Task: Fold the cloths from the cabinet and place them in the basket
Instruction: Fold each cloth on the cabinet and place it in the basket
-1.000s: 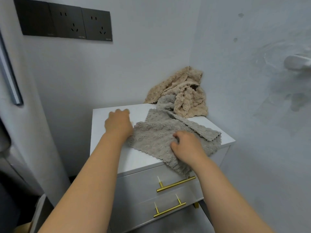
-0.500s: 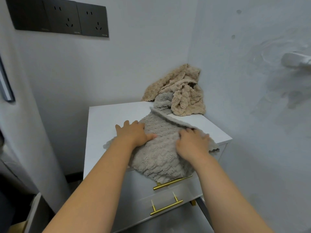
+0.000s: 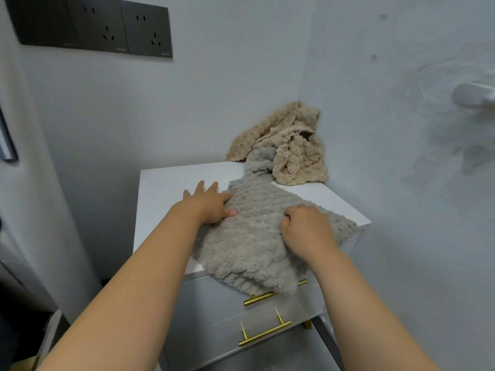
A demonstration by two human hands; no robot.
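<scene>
White cabinet point(image 3: 166, 188) standing in a wall corner, seen from the head view. A grey cloth point(image 3: 251, 236) is lying spread across the cabinet's top, its near edge hanging over the cabinet's front and covering part of the upper brass drawer handle point(image 3: 270, 294). The left hand point(image 3: 209, 204) is pressing flat, fingers straight and spread, on the cloth's left border, with its fingertips reaching onto the bare cabinet top. The right hand point(image 3: 305, 228) is gripping the cloth nearer the cabinet's right edge, fingers curled into the pile. The two hands are working apart, cloth lying between them. A crumpled beige cloth point(image 3: 292, 151) is sitting at the cabinet's back right corner, overlapping the grey cloth's far end. The lower drawer handle point(image 3: 265, 334) is showing on the cabinet's front.
</scene>
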